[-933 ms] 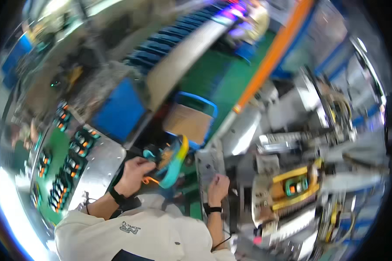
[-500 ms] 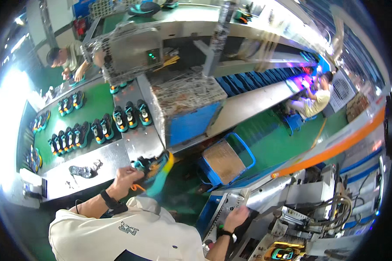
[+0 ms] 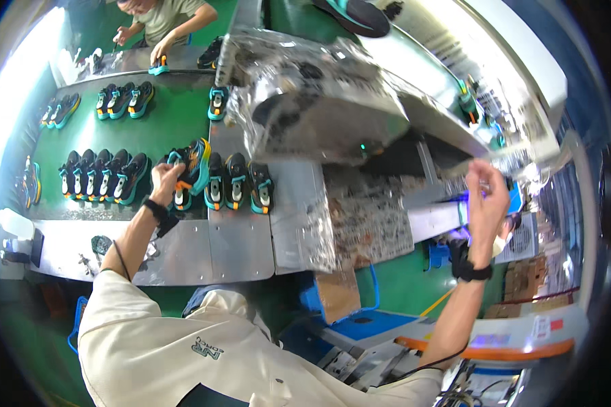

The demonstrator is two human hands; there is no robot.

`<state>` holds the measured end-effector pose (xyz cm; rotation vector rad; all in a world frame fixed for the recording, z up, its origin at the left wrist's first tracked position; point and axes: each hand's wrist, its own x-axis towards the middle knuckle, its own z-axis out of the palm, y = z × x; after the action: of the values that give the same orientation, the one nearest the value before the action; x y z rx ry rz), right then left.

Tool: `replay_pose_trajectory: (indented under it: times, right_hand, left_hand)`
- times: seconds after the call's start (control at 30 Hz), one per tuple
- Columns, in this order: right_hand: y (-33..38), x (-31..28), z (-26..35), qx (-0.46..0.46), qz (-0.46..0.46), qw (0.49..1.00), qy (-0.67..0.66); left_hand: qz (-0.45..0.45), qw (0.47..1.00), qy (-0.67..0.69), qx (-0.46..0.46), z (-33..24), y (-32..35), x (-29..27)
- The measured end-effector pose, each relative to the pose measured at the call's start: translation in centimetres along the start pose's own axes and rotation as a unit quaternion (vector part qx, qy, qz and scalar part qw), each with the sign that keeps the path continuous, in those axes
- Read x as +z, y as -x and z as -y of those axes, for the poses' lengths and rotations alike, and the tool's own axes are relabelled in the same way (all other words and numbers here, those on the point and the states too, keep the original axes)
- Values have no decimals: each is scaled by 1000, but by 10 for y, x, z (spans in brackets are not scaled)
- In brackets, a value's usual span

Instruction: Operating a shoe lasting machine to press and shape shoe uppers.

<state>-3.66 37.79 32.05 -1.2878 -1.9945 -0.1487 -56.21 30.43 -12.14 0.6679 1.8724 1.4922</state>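
- Green surface (image 3: 176, 122) with a metal edge (image 3: 183, 251) is carrying a row of black-and-teal shoes (image 3: 102, 169); three further shoes (image 3: 235, 169) are standing on metal to its right.
- Held shoe (image 3: 201, 166), black and teal with yellow and orange parts, is hanging tilted over the surface, between these two groups.
- Left hand (image 3: 164, 183) is gripping it, fingers pinching one end.
- Right hand (image 3: 487, 203) is hovering well apart at far right, fingers loosely bent and parted from the thumb.
- Plastic-wrapped machine (image 3: 319, 115) is standing ahead, between the hands.
- Co-worker (image 3: 173, 26) is working at the far side.
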Motion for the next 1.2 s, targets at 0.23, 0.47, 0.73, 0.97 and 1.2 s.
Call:
replay_pose_trajectory:
  times: [0.23, 0.47, 0.73, 0.97, 1.2]
  right_hand:
    - [-219, 155, 30, -30, 161, 986, 12]
    - [-335, 269, 51, -19, 328, 945, -11]
    - [-320, 292, 50, 2, 275, 957, -95]
    - [-246, 192, 37, -194, 20, 981, 5]
    - [-53, 10, 18, -234, -95, 959, 127]
  left_hand:
    - [-109, 985, -121, -56, 23, -207, 47]
    - [-90, 976, -183, 74, 66, -343, 119]
    - [43, 961, -135, 236, 74, -216, 111]
    - [489, 867, 89, -42, -73, 46, 100]
    - [724, 514, 405, -216, -244, 169, 199]
